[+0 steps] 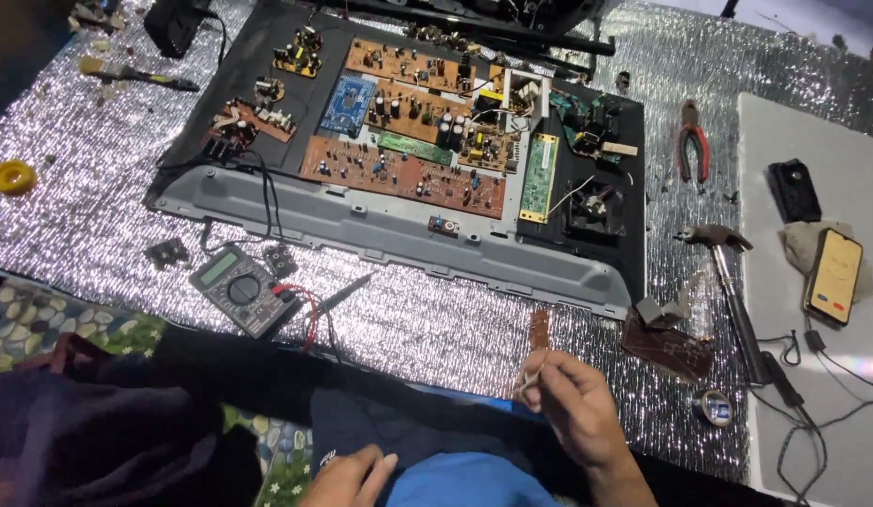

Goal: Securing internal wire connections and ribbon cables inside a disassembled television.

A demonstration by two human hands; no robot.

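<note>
Head view: the right hand (572, 404) pinches a small brown board strip (539, 330) just below the opened chassis (380, 230). The left hand (352, 479), lower still, rests loosely curled, holding nothing. Boards sit uncovered; work looks midway.

Single head-worn view, looking steeply down and forward from above the seated person's lap. Near edge: both hands, left (352, 477) and right (577, 404), close to the lens. Middle distance: foil-covered worktop (436, 319) with the multimeter (241, 289). Far: the opened chassis (399, 230) of circuit boards. Right: a white board (821, 376) beyond the hammer (727, 282).
</note>
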